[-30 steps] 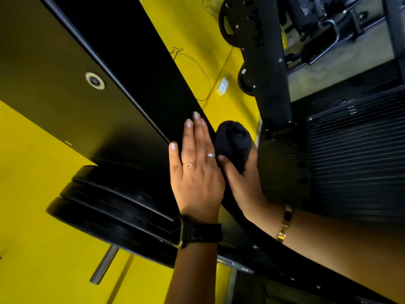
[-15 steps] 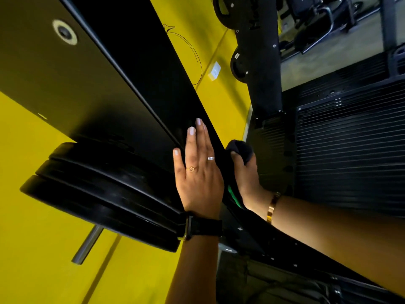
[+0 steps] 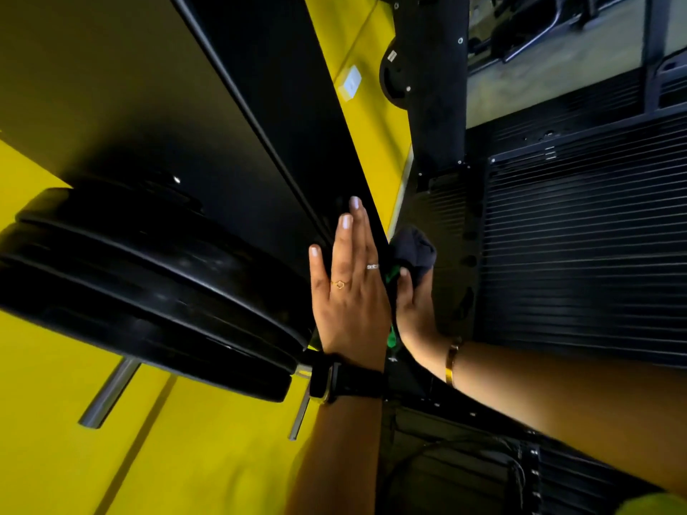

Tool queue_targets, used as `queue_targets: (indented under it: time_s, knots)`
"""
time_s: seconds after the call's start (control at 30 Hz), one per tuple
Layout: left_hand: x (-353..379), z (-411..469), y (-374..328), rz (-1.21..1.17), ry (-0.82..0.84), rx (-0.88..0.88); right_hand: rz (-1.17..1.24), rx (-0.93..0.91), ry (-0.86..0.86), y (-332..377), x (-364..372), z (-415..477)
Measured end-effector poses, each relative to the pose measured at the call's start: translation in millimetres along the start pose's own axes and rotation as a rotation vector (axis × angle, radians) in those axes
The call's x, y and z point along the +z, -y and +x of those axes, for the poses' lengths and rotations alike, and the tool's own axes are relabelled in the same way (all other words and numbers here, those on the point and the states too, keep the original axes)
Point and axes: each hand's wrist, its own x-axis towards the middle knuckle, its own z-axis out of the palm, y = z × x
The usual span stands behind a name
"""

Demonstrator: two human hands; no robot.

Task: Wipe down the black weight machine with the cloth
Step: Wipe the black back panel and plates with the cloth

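Note:
A long black beam of the weight machine (image 3: 282, 117) runs diagonally from the top middle down to the lower right. My left hand (image 3: 347, 291) lies flat against its near face, fingers straight, with two rings and a black watch on the wrist. Just right of the beam's edge, my right hand (image 3: 416, 310) holds a dark cloth (image 3: 416, 250) against the beam's far side; the thumb lies over the cloth, and its fingers are hidden behind it. A gold bracelet sits on that wrist.
Stacked black weight plates (image 3: 148, 288) hang on steel pegs (image 3: 107, 395) left of my left hand, in front of a yellow wall (image 3: 55, 459). Another black upright (image 3: 435, 105) and a ribbed black floor mat (image 3: 583, 254) lie to the right.
My right hand and the cloth have slid down along the beam toward me. The view has shifted, so the plates and beam sit lower and larger. My left hand stays flat on the beam.

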Motion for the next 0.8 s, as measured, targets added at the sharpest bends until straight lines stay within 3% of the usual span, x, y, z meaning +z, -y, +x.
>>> queue_targets:
  time_s: [0.13, 0.3, 0.37, 0.5, 0.67, 0.8]
  knots:
    - [7, -4, 1, 0.001, -0.029, -0.005, -0.012, 0.240, 0.004, 6, 0, 32]
    - [3, -1, -4, -0.069, -0.008, -0.034, 0.032, -0.079, -0.008, 42, 2, 19]
    - [5, -3, -5, -0.087, -0.015, -0.032, 0.122, -0.092, 0.006, 39, 0, 1]
    - [13, -13, -9, -0.154, -0.012, 0.031, -0.025, -0.109, 0.026, -6, -8, -32]
    - [22, -27, -13, -0.112, 0.031, 0.111, -0.131, 0.013, -0.009, -35, -8, -18]
    - [26, -28, -12, -0.110, 0.054, 0.134, -0.019, 0.207, -0.030, -20, -7, 6]
